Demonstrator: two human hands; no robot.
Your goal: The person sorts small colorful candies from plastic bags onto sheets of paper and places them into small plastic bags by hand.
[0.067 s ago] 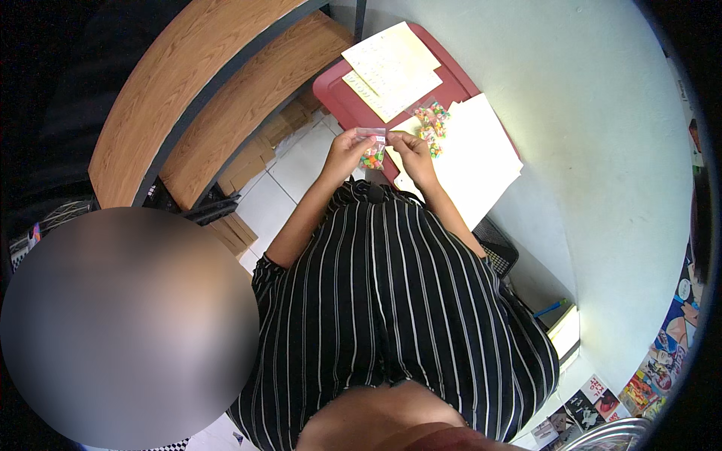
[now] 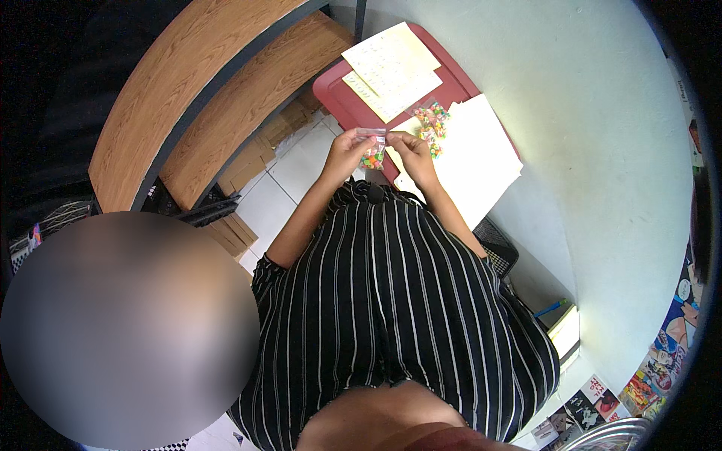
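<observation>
Between my two hands hangs a small clear zip bag [image 2: 373,157] with several colourful pieces in its lower part, green, orange and pink. My left hand [image 2: 346,153] grips the bag's left side near the top, thumb in front. With thumb and fingers pinched together, my right hand [image 2: 410,153] holds the bag's upper right corner. Just beyond the right hand, more clear bags of similar colourful pieces [image 2: 432,124] lie on white paper sheets [image 2: 466,161]. What the pieces are is too small to tell.
A red lid-like surface [image 2: 340,93] bears the papers, with yellowish written sheets [image 2: 391,64] at its far end. Wooden shelves [image 2: 256,105] stand to the left above cardboard and white floor tiles [image 2: 289,171]. A pale wall [image 2: 587,150] rises on the right, near a black mesh basket [image 2: 500,248].
</observation>
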